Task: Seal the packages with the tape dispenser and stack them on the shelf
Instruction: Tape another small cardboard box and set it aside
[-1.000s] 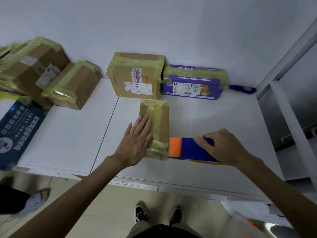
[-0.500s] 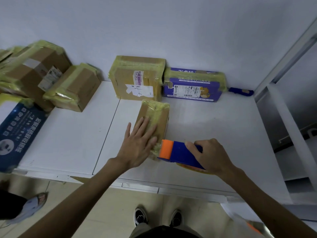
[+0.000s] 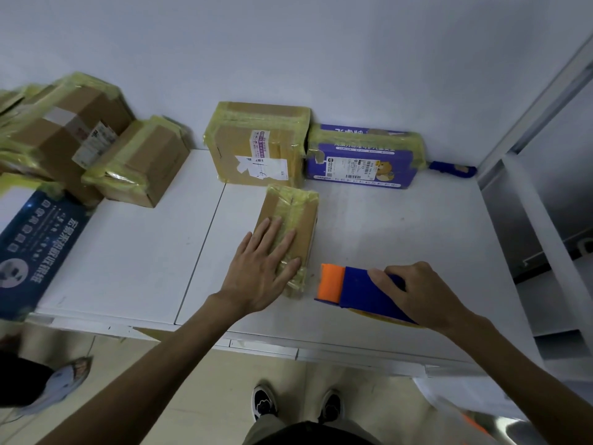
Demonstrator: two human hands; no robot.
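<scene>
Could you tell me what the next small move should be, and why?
Probably set the tape dispenser down and lift the small package: tape already covers its top and near end, the right hand holds the dispenser clear of it, and the left hand rests flat on it.

We can read nothing for certain: white Chinese characters run along the blue box [image 3: 35, 248] and purple box [image 3: 362, 149]; labels [image 3: 266, 163] on the brown box [image 3: 237, 139] are too small.
</scene>
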